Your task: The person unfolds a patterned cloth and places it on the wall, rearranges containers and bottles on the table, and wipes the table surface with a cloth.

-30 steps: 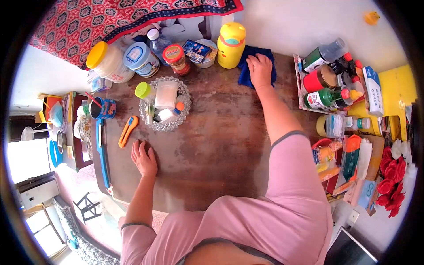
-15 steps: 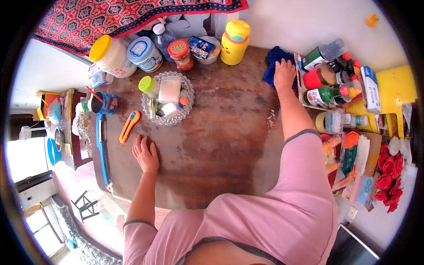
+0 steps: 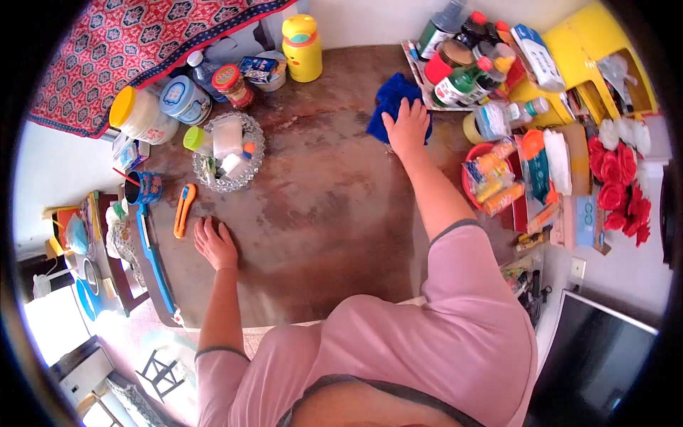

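Note:
My right hand (image 3: 408, 129) presses down on a crumpled dark blue cloth (image 3: 384, 107) on the brown wooden table (image 3: 327, 213), fingers over its top and thumb out to the left. The cloth lies beside the tray of bottles at the far right. Flat on the table's left part rests my left hand (image 3: 215, 244), fingers spread, holding nothing. Just above its fingertips is an orange utility knife (image 3: 184, 211), apart from the hand. A scalloped glass dish (image 3: 229, 186) holding a green-lidded jar and small boxes stands farther back.
A yellow cartoon-shaped bottle (image 3: 303, 53) and several lidded jars line the back edge. To the right are the bottle tray (image 3: 455, 108), a red basket (image 3: 467, 186) of packaged snacks and a yellow rack (image 3: 605, 35). A blue strip (image 3: 158, 270) and a blue can (image 3: 145, 188) sit at the left.
My right hand has drawn the cloth toward me along the tray, over the spot where small whitish bits showed. The view has turned right; my left hand stays near the knife.

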Demonstrator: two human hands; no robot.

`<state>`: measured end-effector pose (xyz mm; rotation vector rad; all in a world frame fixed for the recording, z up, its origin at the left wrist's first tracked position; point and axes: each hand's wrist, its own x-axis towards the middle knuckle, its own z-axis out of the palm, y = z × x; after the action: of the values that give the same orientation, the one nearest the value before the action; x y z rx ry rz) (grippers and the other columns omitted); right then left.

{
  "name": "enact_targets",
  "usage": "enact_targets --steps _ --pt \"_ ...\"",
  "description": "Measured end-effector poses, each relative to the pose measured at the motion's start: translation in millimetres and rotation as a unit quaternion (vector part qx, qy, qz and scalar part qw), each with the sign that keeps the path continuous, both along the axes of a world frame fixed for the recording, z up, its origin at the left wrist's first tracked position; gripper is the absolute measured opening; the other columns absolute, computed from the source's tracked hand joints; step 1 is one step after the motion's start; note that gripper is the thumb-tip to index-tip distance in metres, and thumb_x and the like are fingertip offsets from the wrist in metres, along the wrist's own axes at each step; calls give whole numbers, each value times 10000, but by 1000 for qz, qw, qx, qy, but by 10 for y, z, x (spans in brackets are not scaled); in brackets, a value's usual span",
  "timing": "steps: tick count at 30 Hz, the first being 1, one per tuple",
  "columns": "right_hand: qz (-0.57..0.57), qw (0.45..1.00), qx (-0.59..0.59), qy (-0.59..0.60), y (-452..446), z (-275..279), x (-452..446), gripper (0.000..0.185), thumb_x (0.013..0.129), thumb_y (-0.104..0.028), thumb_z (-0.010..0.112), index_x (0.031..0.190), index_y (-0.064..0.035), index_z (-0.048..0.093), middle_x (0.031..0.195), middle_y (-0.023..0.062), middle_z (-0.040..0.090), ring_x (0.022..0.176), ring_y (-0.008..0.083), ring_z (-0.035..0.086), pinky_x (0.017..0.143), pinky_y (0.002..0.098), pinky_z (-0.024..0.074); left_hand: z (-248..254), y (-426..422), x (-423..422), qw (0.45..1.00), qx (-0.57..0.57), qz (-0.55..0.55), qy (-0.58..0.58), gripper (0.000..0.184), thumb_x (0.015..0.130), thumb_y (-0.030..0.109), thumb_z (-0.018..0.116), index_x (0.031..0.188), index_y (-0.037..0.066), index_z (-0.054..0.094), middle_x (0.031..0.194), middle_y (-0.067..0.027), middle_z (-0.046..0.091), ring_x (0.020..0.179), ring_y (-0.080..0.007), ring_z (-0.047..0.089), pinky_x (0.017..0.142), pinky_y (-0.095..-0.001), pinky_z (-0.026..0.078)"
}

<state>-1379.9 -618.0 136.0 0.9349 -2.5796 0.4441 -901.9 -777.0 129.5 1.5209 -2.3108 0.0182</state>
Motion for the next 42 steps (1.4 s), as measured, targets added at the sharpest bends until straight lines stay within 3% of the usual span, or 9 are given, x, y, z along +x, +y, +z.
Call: enact_targets --steps 16,18,20,22,24,26,29,38,42 --pt "59 986 53 -145 2390 217 2118 710 796 -379 648 1336 0 385 1387 303 324 1269 494 293 1059 567 227 -49 -33 21 999 -1 37 -32 398 902 322 527 1244 119 506 1351 -98 442 1293 -283 357 1046 -481 267" --pt "84 983 27 -162 2551 237 2096 667 828 -328 628 1339 16 370 1400 294 313 1275 443 329 1061 528 257 -20 -21 17 999 8 33 -22 399 900 324 528 1243 120 507 1351 -93 444 1297 -279 352 1049 -484 261" --pt "-17 928 -210 -307 2645 282 1929 567 875 -244 583 1333 18 374 1373 274 370 1266 365 386 1051 474 302 -2 -3 -12 999 12 30 -10 403 900 321 527 1248 118 502 1354 -92 442 1298 -279 350 1058 -481 249" --pt "-177 917 -231 -273 3006 213 1444 472 914 -186 532 1329 -11 387 1281 233 482 1152 278 512 942 366 428 16 15 -27 999 15 34 -12 404 900 320 525 1248 117 501 1356 -96 440 1298 -280 350 1061 -479 247" --pt "-228 758 -498 -355 3366 -10 861 413 932 -172 507 1313 -48 406 1181 188 561 982 230 603 766 289 495 31 4 -14 999 16 38 -17 405 901 320 524 1249 116 500 1358 -101 437 1298 -281 349 1063 -477 245" --pt "-281 657 -566 -411 3474 123 510 376 942 -181 496 1296 -80 420 1080 145 605 816 192 632 628 259 493 22 -3 -20 999 25 37 -27 405 910 320 509 1252 102 505 1385 -99 415 1300 -284 348 1063 -454 250" --pt "-253 609 -569 -492 3403 303 268 368 939 -175 494 1294 -109 425 1013 125 627 764 206 637 607 287 498 12 -2 -22 999 11 31 -14 406 897 308 529 1250 111 499 1358 -107 436 1301 -285 345 1066 -471 243" --pt "-116 576 -518 -621 3346 316 22 406 859 -82 541 1255 -124 462 942 67 648 720 204 640 604 285 499 57 17 -40 999 15 34 -23 400 904 308 522 1249 107 505 1366 -112 432 1295 -290 355 1062 -458 250" --pt "-127 570 -573 -576 3220 267 28 391 826 -58 558 1205 -131 496 910 41 648 697 179 634 573 278 497 29 12 -31 999 1 29 -22 397 901 304 526 1245 106 502 1360 -110 434 1295 -291 354 1060 -456 252"
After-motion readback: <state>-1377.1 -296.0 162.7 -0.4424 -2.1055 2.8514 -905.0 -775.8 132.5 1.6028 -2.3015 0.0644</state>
